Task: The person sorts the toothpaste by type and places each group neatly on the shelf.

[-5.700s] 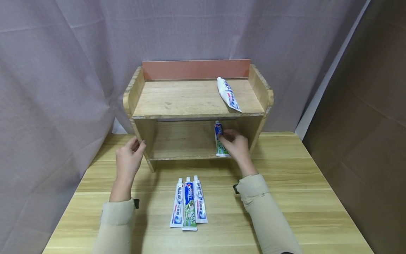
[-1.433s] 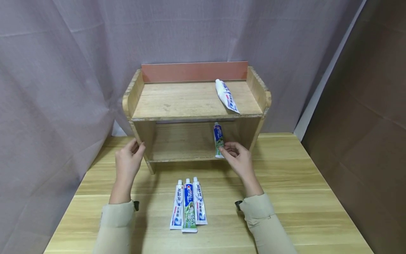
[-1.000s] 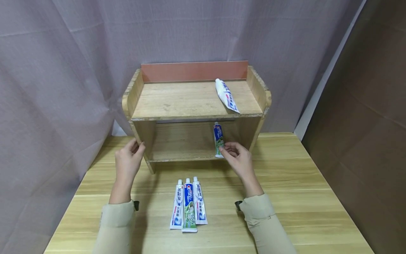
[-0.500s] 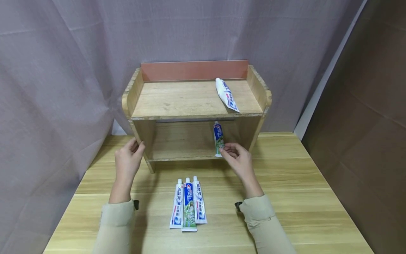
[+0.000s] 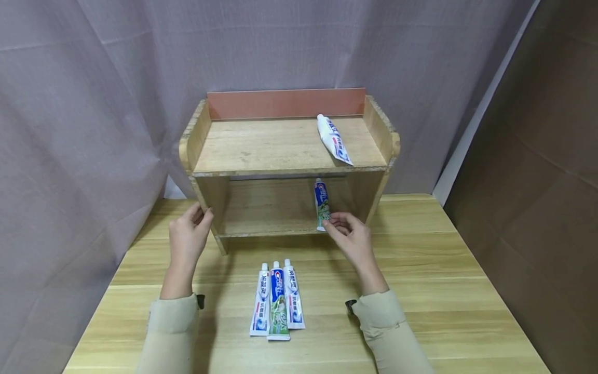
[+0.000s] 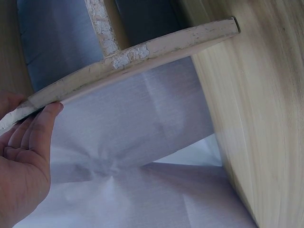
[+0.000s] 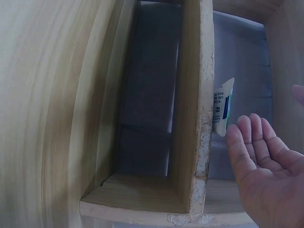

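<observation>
My left hand (image 5: pixel 189 236) pinches the front edge of the left side panel of a small wooden shelf (image 5: pixel 261 171); in the left wrist view the fingers (image 6: pixel 40 128) lie along the panel's outer face. On the lower board, towards the right, lies a blue and green toothpaste tube (image 5: pixel 322 200), cap to the back. My right hand (image 5: pixel 352 239) is at its near end. In the right wrist view the fingertips touch or nearly touch the tube (image 7: pixel 222 107), while the thumb stands apart. A white toothpaste tube (image 5: pixel 334 139) lies aslant on the top board.
On the table (image 5: pixel 444 291) before the shelf lie three tubes side by side: a white tube (image 5: pixel 260 301), a blue and green tube (image 5: pixel 279 301) and another white tube (image 5: pixel 294 298). Grey cloth (image 5: pixel 280 47) hangs behind the shelf; a brown panel (image 5: pixel 528 182) stands at right.
Since the oldest frame my right hand has drawn back from the middle of the tube on the lower board to its near end. Over the last second almost nothing moves.
</observation>
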Demonstrator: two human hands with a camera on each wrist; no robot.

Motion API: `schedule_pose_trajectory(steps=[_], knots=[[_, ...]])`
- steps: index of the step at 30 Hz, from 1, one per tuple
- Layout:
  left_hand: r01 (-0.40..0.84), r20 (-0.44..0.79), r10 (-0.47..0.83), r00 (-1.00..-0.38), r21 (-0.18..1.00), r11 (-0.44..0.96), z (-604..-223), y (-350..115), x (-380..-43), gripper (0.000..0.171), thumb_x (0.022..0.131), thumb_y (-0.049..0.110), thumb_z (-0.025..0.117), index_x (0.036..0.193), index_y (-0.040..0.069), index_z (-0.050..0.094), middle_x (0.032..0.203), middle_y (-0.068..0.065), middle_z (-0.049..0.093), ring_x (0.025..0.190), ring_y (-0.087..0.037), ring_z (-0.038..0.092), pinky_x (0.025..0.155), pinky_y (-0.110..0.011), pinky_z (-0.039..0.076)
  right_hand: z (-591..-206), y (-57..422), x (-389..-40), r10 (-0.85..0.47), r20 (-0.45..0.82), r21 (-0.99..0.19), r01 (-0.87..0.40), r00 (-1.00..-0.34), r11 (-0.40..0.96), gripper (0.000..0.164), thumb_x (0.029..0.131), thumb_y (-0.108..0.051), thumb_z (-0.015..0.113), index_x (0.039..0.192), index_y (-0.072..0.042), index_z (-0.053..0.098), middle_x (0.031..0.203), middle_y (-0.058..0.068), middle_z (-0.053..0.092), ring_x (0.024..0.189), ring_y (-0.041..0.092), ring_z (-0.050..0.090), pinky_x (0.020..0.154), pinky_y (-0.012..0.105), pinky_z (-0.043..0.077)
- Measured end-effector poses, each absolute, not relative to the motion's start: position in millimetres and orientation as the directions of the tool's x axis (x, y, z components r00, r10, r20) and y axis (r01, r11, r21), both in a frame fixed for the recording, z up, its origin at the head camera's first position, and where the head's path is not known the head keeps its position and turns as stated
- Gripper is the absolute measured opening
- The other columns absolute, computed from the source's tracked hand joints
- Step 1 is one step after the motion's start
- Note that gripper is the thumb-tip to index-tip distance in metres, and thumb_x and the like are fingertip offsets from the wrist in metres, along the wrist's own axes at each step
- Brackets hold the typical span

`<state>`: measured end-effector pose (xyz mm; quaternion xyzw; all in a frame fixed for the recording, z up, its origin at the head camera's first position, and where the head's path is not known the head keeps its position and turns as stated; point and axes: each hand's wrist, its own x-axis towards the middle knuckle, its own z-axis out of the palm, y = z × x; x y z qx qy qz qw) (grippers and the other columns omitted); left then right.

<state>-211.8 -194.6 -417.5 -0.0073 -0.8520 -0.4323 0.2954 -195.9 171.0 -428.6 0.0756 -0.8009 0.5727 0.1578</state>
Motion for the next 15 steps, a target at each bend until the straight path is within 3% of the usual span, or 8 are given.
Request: schedule_pose_trajectory(steps=[3, 15], knots=[[0.266, 0.507, -0.246, -0.826, 0.735, 0.624, -418.0, -194.6, -212.4, 0.026, 0.096, 0.018, 0.065, 0.115, 0.001, 0.073, 0.104, -0.021, 0.073, 0.095, -0.033, 0.074, 0.080, -0.038, 0.061, -412.4, 165.7, -184.5, 0.052, 0.333, -0.892, -0.297, -0.941, 0.340, 0.036, 0.090, -0.010, 0.076, 0.113, 0.014, 0.064, 0.107, 0.029, 0.067, 0.096, 0.039, 0.068, 0.088, 0.036, 0.061], [0.254, 0.495, -0.255, -0.831, 0.745, 0.617, -416.6, -193.5, -211.5, 0.026, 0.096, 0.018, 0.065, 0.115, 0.002, 0.073, 0.104, -0.020, 0.073, 0.096, -0.032, 0.074, 0.081, -0.038, 0.062, -413.5, 163.1, -180.3, 0.054, 0.340, -0.902, -0.310, -0.939, 0.302, 0.035, 0.088, -0.004, 0.076, 0.112, 0.017, 0.063, 0.107, 0.031, 0.066, 0.096, 0.039, 0.066, 0.090, 0.038, 0.061]])
